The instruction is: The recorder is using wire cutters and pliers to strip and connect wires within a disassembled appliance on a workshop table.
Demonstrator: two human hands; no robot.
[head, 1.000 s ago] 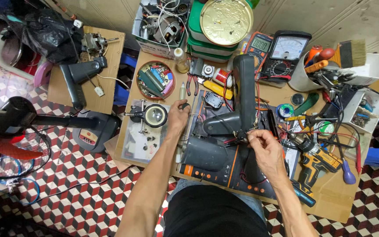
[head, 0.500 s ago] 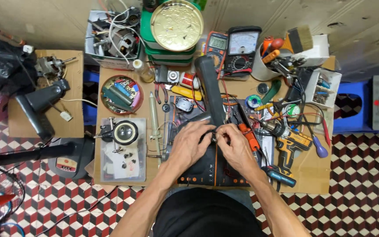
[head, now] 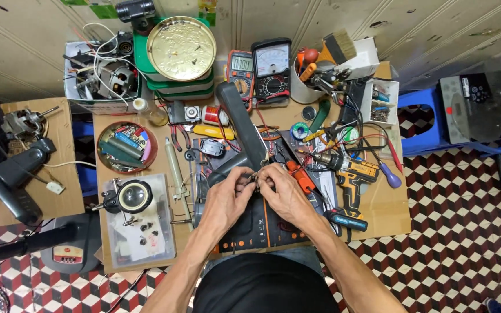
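Our left hand [head: 226, 200] and right hand [head: 285, 194] meet on the table [head: 389, 214], each grip pinching a small part [head: 256, 178] beside the dark gray fan column [head: 240, 127].

Left hand [head: 227, 200] and right hand [head: 285, 194] together, fingers pinched.

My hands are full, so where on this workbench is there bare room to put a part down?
Bare wood shows at the bench's near right corner, beyond the yellow drill, and on the side board by the white plug. Around both hands it is crowded.
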